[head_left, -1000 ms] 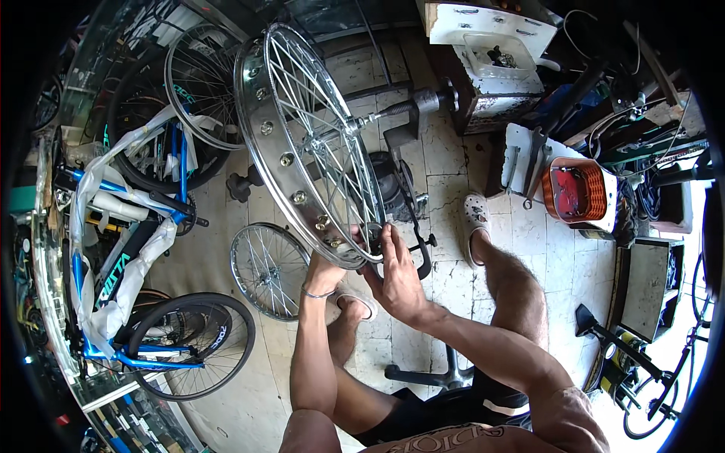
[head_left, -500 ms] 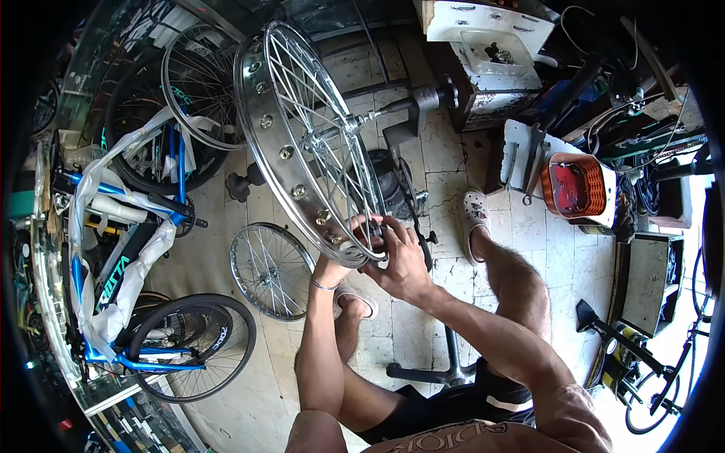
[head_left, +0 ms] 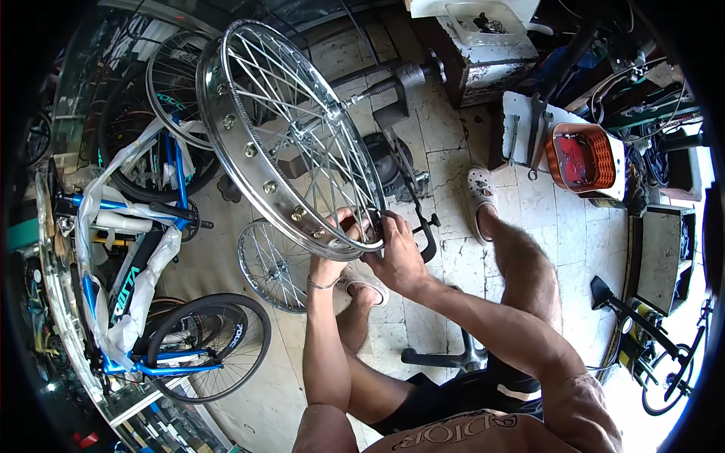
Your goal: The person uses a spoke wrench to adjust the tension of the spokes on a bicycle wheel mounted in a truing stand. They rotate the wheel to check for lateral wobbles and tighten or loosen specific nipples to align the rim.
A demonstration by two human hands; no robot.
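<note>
A wide silver bicycle wheel rim (head_left: pixel 260 167) with spokes and a hub stands tilted in a metal stand (head_left: pixel 408 79) in front of me. At its lower end my left hand (head_left: pixel 331 257) curls its fingers around the rim, thumb side toward the spokes. Close beside it, my right hand (head_left: pixel 397 258) has its fingers bent and pressed together at the rim's edge. A small dark thing shows at those right fingertips, partly hidden, and I cannot make out its kind.
A blue wrapped bicycle frame (head_left: pixel 181 162) and loose wheels lie at left. A smaller spoked wheel (head_left: pixel 273 264) rests on the floor below the rim. An orange basket (head_left: pixel 555 162) and wrenches (head_left: pixel 538 140) sit at right. A black chair base (head_left: pixel 445 359) stands between my legs.
The whole view has shifted a little, with the rim now further left in the picture. Both hands stay at the rim's lower end, and the fingers have shifted only slightly.
</note>
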